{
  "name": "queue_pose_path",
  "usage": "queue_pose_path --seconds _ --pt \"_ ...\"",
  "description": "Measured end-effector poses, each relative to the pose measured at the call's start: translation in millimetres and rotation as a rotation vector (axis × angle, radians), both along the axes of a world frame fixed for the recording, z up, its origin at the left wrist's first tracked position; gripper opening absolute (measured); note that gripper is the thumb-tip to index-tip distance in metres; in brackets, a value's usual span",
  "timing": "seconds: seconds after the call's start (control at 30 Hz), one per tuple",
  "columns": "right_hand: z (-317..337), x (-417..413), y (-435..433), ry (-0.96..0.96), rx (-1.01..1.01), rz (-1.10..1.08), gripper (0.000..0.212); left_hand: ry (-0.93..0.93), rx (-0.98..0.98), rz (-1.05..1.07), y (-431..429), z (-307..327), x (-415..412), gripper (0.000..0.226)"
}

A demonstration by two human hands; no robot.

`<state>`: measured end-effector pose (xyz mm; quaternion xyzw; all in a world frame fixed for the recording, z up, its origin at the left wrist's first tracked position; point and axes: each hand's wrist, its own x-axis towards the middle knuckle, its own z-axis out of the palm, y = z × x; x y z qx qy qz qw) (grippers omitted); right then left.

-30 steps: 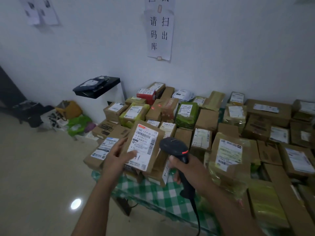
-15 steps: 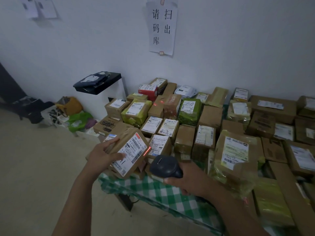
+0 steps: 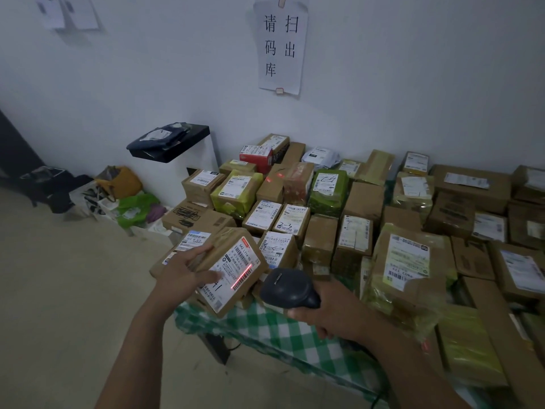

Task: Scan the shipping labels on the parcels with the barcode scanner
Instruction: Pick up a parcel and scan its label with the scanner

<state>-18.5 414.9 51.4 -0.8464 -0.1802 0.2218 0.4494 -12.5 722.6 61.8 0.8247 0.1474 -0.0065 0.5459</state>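
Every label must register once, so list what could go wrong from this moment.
The red scan line crosses the barcode at the white shipping label's edge; a slight tilt of the brown cardboard parcel could lose it.
The left hand holds that parcel by one end near the green checked table's corner; a slip could drop it.
The black handheld scanner in the right hand also faces neighbouring labels.
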Motion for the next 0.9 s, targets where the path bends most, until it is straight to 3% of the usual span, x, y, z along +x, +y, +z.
queue_pose_path --seconds 0.1,0.2,0.33,0.5,0.63,0.77,0.9 --pt "2.5 -3.5 -4.2 0.001 0.007 -0.003 0.037 -0.008 0.000 0.002 -7.9 2.3 -0.9 0.067" --pt "5.9 -9.2 -13.2 -0.015 0.055 -0.050 0.021 -0.007 -0.032 0.016 -20.1 -0.1 -1.2 0.065" --pt "13.9 -16.7 -37.8 -0.022 0.197 -0.250 0.010 0.004 -0.002 -0.027 -51.9 -6.7 1.1 0.063" --pt "28.5 -19.4 -71.3 -0.075 0.385 -0.559 0.039 0.150 -0.115 -0.057 -117.7 -41.2 9.2 0.065" --pt "33.1 -23.1 -96.6 -0.107 0.496 -0.754 0.026 0.289 -0.126 -0.133 -159.5 -81.7 7.0 0.033" --pt "30.0 -29.1 -119.0 -0.131 0.517 -0.867 0.034 0.339 -0.164 -0.185 -181.3 -123.4 1.8 0.034" --pt "20.0 -32.8 -137.0 -0.166 0.406 -1.016 0.036 0.333 -0.170 -0.171 -195.7 -150.1 0.6 0.036"
